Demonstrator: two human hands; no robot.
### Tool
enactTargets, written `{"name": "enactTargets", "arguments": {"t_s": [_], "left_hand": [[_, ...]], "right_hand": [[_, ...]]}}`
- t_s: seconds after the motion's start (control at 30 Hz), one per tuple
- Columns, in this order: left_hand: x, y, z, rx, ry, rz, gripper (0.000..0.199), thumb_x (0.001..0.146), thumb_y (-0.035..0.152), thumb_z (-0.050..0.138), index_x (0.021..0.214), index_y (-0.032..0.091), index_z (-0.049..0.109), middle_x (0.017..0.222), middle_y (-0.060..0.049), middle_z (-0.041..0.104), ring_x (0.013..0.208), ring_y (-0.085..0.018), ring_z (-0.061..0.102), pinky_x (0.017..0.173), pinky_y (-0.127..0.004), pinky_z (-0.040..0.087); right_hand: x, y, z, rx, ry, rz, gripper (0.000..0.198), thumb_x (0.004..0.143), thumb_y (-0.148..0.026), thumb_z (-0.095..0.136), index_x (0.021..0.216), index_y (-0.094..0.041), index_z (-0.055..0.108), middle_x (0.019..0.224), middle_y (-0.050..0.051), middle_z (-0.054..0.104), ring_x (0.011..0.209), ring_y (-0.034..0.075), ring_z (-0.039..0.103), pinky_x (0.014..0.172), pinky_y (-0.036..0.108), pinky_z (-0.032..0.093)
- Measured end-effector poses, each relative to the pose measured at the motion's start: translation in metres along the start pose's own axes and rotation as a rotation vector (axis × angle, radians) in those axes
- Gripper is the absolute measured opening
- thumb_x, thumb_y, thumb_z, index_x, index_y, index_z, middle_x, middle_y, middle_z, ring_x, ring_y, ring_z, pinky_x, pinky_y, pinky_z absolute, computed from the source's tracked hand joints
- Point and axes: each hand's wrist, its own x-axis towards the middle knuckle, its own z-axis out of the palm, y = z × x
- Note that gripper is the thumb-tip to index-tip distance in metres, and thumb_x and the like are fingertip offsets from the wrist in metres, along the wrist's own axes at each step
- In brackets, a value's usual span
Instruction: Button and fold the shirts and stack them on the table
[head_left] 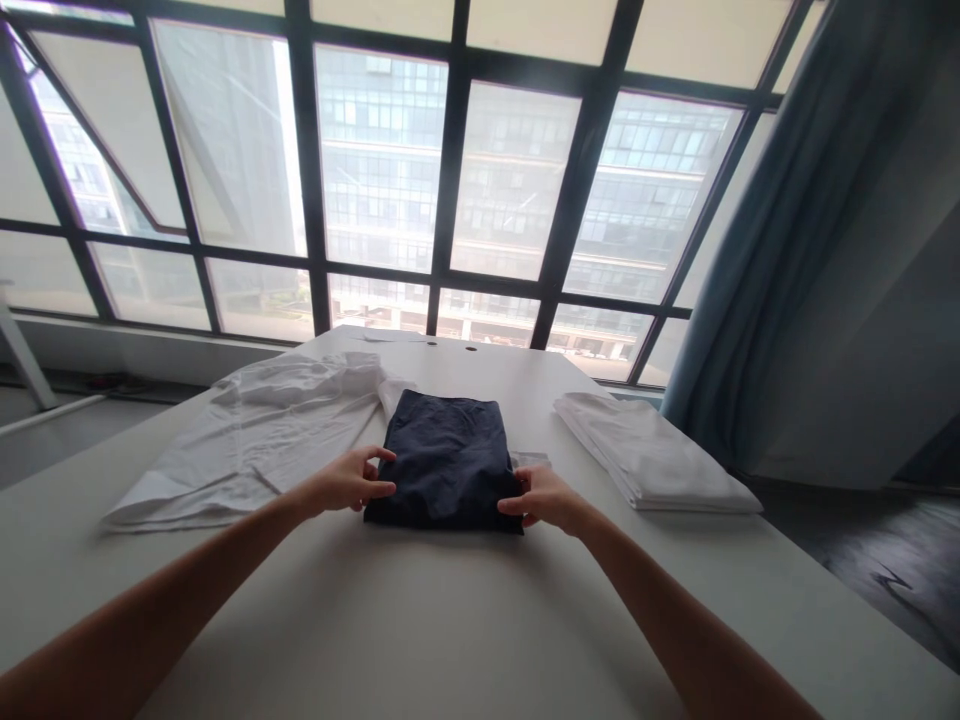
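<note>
navy folded cloth (448,455) on wht table (412,630); l hand (356,480) spread at l edge, r hand (551,497) at r, can't tell if pinching.

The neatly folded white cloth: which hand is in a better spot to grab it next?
Probably the right hand: it is nearer the folded white cloth. The left hand is farther away, on the other side of the dark cloth.

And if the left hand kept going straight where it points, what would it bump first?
The dark cloth. The left hand points across at its side, and the fingers look right at its edge, though whether they touch is hard to tell.
</note>
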Motion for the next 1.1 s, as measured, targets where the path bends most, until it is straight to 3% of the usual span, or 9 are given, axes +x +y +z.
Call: {"name": "enactTargets", "arguments": {"t_s": [0.17, 0.3, 0.4, 0.57, 0.7, 0.8, 0.87, 0.97, 1.1], "left_hand": [[-0.002, 0.002, -0.001, -0.025, -0.009, 0.013, 0.081, 0.058, 0.052, 0.081, 0.124, 0.012, 0.056, 0.057, 0.008, 0.055, 0.046, -0.01, 0.05, 0.045, -0.021, 0.038], [-0.004, 0.002, -0.003, -0.033, -0.032, -0.023, 0.083, 0.057, 0.052, 0.081, 0.125, 0.012, 0.054, 0.058, 0.007, 0.057, 0.047, -0.011, 0.052, 0.046, -0.022, 0.039], [-0.006, 0.001, -0.003, 0.025, -0.07, -0.063, 0.084, 0.059, 0.048, 0.08, 0.129, 0.011, 0.051, 0.055, 0.006, 0.058, 0.047, -0.013, 0.053, 0.045, -0.022, 0.039], [-0.009, -0.004, 0.002, 0.117, -0.092, -0.099, 0.078, 0.063, 0.043, 0.078, 0.129, 0.013, 0.051, 0.047, 0.007, 0.055, 0.04, -0.014, 0.05, 0.041, -0.021, 0.032], [-0.012, 0.005, 0.009, 0.283, -0.064, -0.054, 0.059, 0.069, 0.041, 0.075, 0.121, 0.017, 0.06, 0.051, 0.003, 0.058, 0.048, -0.02, 0.058, 0.047, -0.026, 0.041], [-0.01, 0.017, 0.022, 0.521, 0.206, 0.215, 0.031, 0.079, 0.045, 0.07, 0.097, 0.02, 0.072, 0.073, -0.007, 0.07, 0.08, -0.028, 0.067, 0.074, -0.035, 0.051], [-0.003, 0.019, 0.035, 0.621, 0.289, 0.478, 0.031, 0.087, 0.047, 0.063, 0.099, 0.021, 0.074, 0.102, -0.012, 0.073, 0.106, -0.03, 0.062, 0.096, -0.041, 0.045], [0.013, 0.007, 0.051, 0.712, 0.151, 0.686, 0.046, 0.096, 0.048, 0.05, 0.132, 0.022, 0.062, 0.143, -0.011, 0.055, 0.135, -0.028, 0.045, 0.116, -0.045, 0.027], [0.026, -0.02, 0.058, 0.783, 0.032, 0.561, 0.065, 0.099, 0.058, 0.037, 0.152, 0.022, 0.038, 0.159, -0.01, 0.03, 0.149, -0.027, 0.022, 0.12, -0.045, 0.017]], "right_hand": [[0.002, 0.003, 0.004, 0.206, -0.046, -0.091, 0.035, 0.055, -0.024, 0.079, 0.086, -0.014, 0.066, 0.069, 0.0, 0.065, 0.06, 0.011, 0.059, 0.053, 0.021, 0.046], [-0.002, 0.001, 0.0, 0.198, -0.135, 0.01, 0.041, 0.054, -0.023, 0.079, 0.092, -0.015, 0.064, 0.075, 0.0, 0.065, 0.066, 0.013, 0.062, 0.058, 0.023, 0.052], [-0.005, -0.001, -0.001, 0.11, -0.159, 0.049, 0.05, 0.057, -0.026, 0.081, 0.102, -0.017, 0.063, 0.084, 0.003, 0.066, 0.075, 0.016, 0.065, 0.06, 0.024, 0.055], [-0.007, -0.003, -0.002, -0.093, -0.094, 0.133, 0.056, 0.059, -0.015, 0.079, 0.112, -0.017, 0.059, 0.081, 0.002, 0.065, 0.068, 0.018, 0.066, 0.055, 0.026, 0.055], [-0.013, -0.014, 0.0, -0.435, 0.091, 0.164, 0.059, 0.074, -0.015, 0.07, 0.13, -0.013, 0.052, 0.091, 0.012, 0.07, 0.083, 0.027, 0.069, 0.075, 0.04, 0.057], [-0.009, -0.023, 0.02, -0.689, 0.451, -0.122, 0.051, 0.089, -0.02, 0.056, 0.139, -0.013, 0.05, 0.127, 0.019, 0.063, 0.119, 0.032, 0.058, 0.102, 0.044, 0.044], [-0.001, -0.024, 0.039, -0.795, 0.543, -0.34, 0.05, 0.096, -0.028, 0.046, 0.144, -0.013, 0.047, 0.147, 0.017, 0.049, 0.136, 0.031, 0.043, 0.114, 0.044, 0.031], [0.014, -0.016, 0.061, -0.899, 0.383, -0.434, 0.06, 0.1, -0.041, 0.037, 0.151, -0.01, 0.039, 0.159, 0.013, 0.032, 0.148, 0.027, 0.024, 0.122, 0.043, 0.012], [0.027, 0.004, 0.06, -0.894, 0.204, -0.23, 0.073, 0.1, -0.056, 0.026, 0.155, -0.009, 0.028, 0.163, 0.011, 0.019, 0.152, 0.024, 0.013, 0.122, 0.043, 0.006]]}}
